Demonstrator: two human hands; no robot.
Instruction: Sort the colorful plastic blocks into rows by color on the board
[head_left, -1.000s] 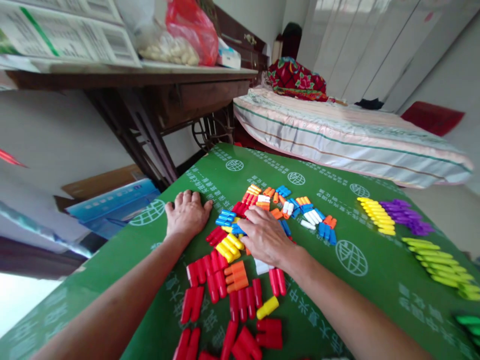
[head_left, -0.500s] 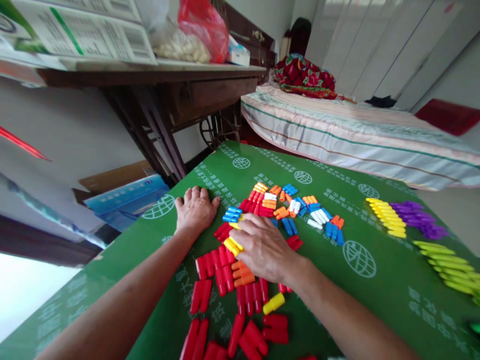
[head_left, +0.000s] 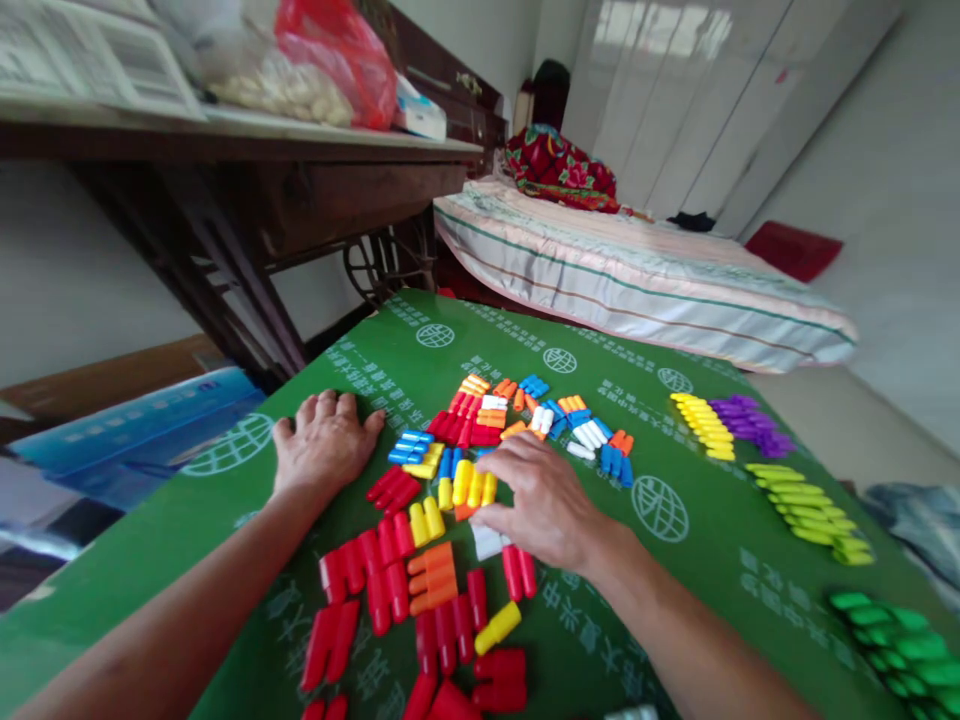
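My left hand (head_left: 322, 445) rests flat on the green board (head_left: 247, 600), fingers spread and nothing under the fingertips that I can see. Thumb and index finger of my right hand (head_left: 536, 495) close at the edge of a row of yellow plastic caps (head_left: 474, 485), rounded at one end. An orange cap and a white piece (head_left: 489, 540) partly show beneath that hand. Left of it lie blue caps (head_left: 410, 447), a yellow pair (head_left: 426, 521) and red caps (head_left: 394, 490). Orange caps (head_left: 433, 577) and more red caps (head_left: 445, 635) spread toward me.
Beyond my right hand is a mixed cluster with white caps (head_left: 589, 433). At the right are rows of yellow (head_left: 703, 425), purple (head_left: 752, 425), lime (head_left: 810, 508) and green caps (head_left: 904, 650). A wooden sewing table (head_left: 300, 190) and a bed (head_left: 637, 270) stand behind.
The view has swung right, so things sit farther left. My right hand has drawn back slightly, and the yellow row by its fingers now shows. My left hand stays flat.
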